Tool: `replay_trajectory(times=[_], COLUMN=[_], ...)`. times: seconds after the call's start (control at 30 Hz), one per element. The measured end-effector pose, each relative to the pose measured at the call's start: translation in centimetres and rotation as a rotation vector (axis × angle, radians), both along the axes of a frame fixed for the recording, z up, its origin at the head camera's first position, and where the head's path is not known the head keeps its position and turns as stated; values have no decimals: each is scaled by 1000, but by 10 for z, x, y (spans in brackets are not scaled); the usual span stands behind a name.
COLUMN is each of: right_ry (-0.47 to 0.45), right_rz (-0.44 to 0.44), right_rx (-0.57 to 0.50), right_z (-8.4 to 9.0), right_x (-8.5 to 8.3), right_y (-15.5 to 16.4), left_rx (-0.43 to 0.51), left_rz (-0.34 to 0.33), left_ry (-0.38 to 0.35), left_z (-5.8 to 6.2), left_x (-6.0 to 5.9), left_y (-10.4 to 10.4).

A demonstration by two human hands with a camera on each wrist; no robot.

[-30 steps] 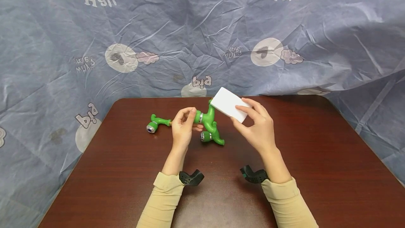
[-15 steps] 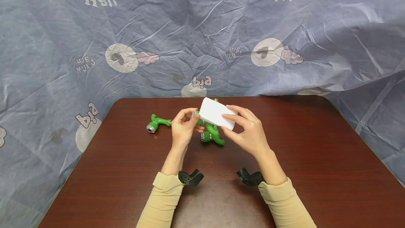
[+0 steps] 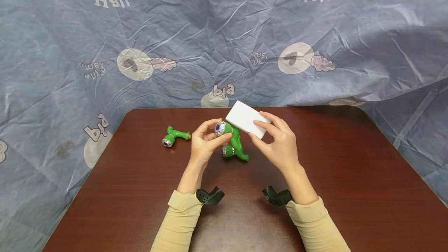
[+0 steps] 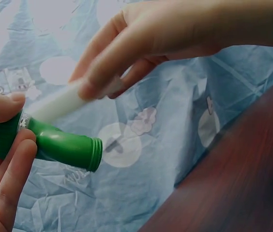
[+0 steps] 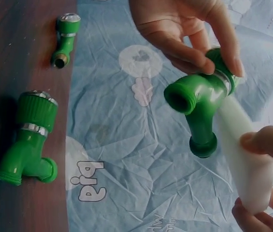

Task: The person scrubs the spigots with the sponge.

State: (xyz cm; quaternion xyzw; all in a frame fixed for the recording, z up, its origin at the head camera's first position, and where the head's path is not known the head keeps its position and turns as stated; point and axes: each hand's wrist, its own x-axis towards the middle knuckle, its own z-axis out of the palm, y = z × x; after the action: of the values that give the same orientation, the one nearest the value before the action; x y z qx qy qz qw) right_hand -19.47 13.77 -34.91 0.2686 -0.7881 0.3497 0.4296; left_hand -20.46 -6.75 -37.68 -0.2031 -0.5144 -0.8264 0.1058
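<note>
My left hand [image 3: 204, 143] pinches a green faucet [image 5: 202, 108] by its ribbed knob, holding it above the table. The knob's silver end with a blue centre faces the head camera. In my right hand [image 3: 281, 143] is a white sponge block [image 3: 245, 118], gripped between thumb and fingers. The sponge lies against or very near the faucet's body; in the right wrist view it runs along the far side of it. Part of the faucet is hidden behind the sponge in the head view.
Two more green faucets lie on the dark wooden table [image 3: 140, 205]: one faucet [image 3: 175, 135] left of my left hand, another faucet [image 3: 238, 151] just under the held one. A blue printed cloth [image 3: 224, 42] hangs behind the table's far edge.
The held faucet has been turned so its knob end faces the head camera. The sponge moved left across the faucet, then back slightly up and right.
</note>
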Motion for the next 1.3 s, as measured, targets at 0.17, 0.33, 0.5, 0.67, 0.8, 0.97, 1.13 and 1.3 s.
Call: replay_trajectory(times=[0.17,0.33,0.5,0.67,0.8,0.97,1.13,1.3], right_ry=[11,-8,-23,10,57,81,91,91], right_rz=[116,266,321,247,143,106,173,234], right_rx=[-65,-34,13,58,30,-56,-72,-33], right_z=[2,2,1,1,3,4,7,8], right_x=[0,-1,-1,-1,0,-1,1,2], right_y=[3,6,6,4,2,3,3,1], left_rx=[21,8,8,-4,-27,-53,-76,-133], left_rz=[-4,5,-39,-82,-45,12,52,93], left_ry=[71,32,-1,14,1,5,34,53], left_z=[-14,-2,1,2,3,2,1,0], left_x=[-10,-2,1,3,3,2,1,0], left_y=[0,-2,-3,-2,-1,1,1,0])
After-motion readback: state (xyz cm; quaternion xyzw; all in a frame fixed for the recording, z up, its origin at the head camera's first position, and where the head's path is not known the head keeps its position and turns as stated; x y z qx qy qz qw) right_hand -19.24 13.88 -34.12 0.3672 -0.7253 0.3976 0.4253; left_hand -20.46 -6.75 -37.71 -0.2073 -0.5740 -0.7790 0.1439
